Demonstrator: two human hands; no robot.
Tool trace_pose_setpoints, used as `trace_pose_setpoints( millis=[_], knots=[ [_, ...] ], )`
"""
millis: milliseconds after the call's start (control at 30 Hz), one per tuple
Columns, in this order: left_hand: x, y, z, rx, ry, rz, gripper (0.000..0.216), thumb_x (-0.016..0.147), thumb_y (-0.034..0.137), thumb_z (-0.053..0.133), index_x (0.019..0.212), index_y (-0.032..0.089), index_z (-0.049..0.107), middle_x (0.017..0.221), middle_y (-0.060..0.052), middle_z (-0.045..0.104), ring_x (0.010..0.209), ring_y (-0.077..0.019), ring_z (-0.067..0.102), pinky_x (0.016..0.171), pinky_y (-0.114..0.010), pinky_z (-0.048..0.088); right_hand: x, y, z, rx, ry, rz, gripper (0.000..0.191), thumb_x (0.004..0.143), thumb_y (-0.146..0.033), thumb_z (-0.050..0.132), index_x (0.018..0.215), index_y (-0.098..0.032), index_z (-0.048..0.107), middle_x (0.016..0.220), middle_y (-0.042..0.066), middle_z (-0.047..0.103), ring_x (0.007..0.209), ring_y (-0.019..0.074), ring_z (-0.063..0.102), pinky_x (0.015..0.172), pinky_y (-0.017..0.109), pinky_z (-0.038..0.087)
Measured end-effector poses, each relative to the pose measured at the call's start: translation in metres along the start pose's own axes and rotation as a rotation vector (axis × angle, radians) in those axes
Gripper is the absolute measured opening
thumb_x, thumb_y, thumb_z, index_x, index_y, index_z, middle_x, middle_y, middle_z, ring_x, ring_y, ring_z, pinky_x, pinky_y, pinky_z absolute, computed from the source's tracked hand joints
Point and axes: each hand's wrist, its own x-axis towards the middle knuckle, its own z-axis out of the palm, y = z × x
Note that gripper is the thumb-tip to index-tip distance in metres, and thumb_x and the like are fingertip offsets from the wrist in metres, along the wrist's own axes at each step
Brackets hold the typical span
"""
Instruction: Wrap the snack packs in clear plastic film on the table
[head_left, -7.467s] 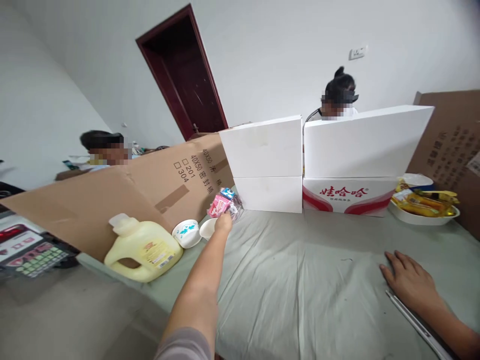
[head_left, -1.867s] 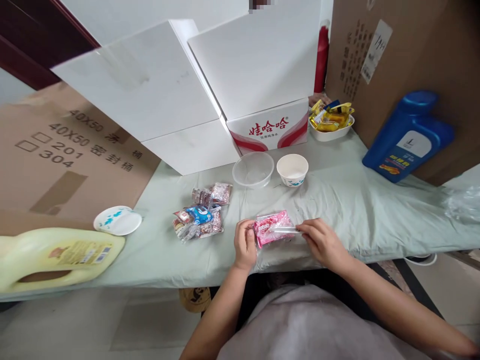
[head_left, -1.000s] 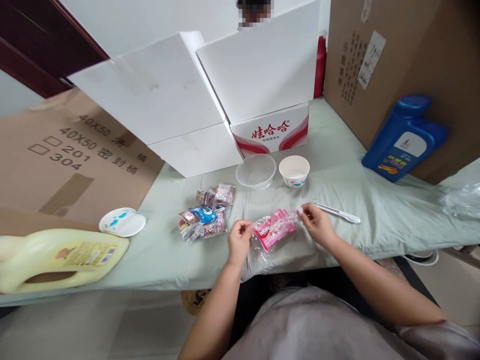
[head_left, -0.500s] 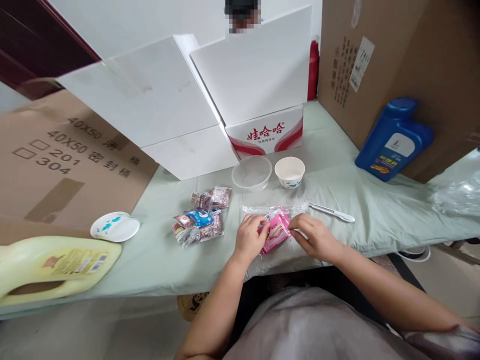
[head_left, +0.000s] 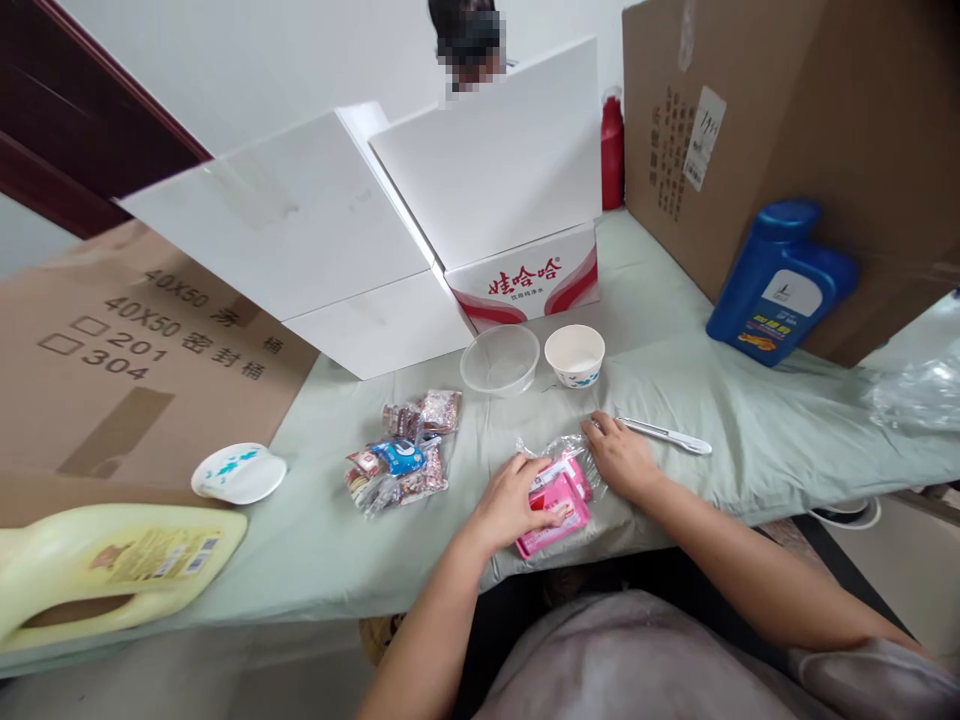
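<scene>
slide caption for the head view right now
Left hand on pink packets, right hand on clear plastic film, a white bowl beyond.

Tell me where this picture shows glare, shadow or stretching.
Head view: bright glints on the clear, crinkled plastic film by the pink plastic packaging; head view: the large brown cardboard box at right darkens toward its right; head view: the pale yellow plastic jug seems stretched at the left edge.

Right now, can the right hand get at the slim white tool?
Probably yes: the slim white tool lies beside the right hand with nothing visible between them, though that hand seems to be on the clear wrapper.
</scene>
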Motion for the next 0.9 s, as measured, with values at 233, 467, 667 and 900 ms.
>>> trace_pose_setpoints(
  millis=[233,467,667,900],
  knots=[
    [-0.015,-0.019,-0.034,-0.144,-0.082,-0.118,0.071,0.052,0.024,0.086,0.12,0.028,0.064,0.117,-0.006,0.068,0.103,-0.0288,0.066,0.088,-0.04,0.054,-0.002,0.002,0.006,0.029,0.017,0.042,0.039,0.088,-0.007,0.04,0.119,-0.017,0.061,0.131,0.014,0.056,0.103,0.0262,0.06,0.08,0.035,0.049],
    [0.022,-0.034,-0.094,-0.582,0.353,-0.335,0.062,0.055,0.035,0.086,0.111,0.017,0.066,0.104,-0.011,0.071,0.091,-0.0241,0.069,0.078,-0.035,0.056,0.001,0.001,0.01,0.017,0.041,0.025,0.033,0.089,-0.007,0.04,0.113,-0.015,0.062,0.127,0.016,0.057,0.099,0.027,0.06,0.077,0.036,0.049],
    [0.125,-0.035,-0.124,-0.538,0.297,-0.607,0.053,0.049,0.052,0.085,0.08,0.012,0.067,0.072,-0.006,0.069,0.066,-0.0192,0.066,0.062,-0.029,0.052,0.001,0.002,0.013,0.024,0.049,0.031,0.032,0.09,-0.009,0.042,0.113,-0.016,0.061,0.127,0.015,0.057,0.1,0.0261,0.06,0.079,0.036,0.049],
    [0.179,-0.034,-0.143,-0.259,0.447,-0.588,0.027,0.061,0.034,0.081,0.066,0.016,0.062,0.068,-0.007,0.065,0.086,-0.0268,0.064,0.075,-0.033,0.047,0.002,0.003,0.011,0.028,0.064,0.009,0.028,0.09,-0.01,0.043,0.111,-0.015,0.062,0.124,0.015,0.058,0.102,0.0252,0.06,0.083,0.034,0.05]
  ],
)
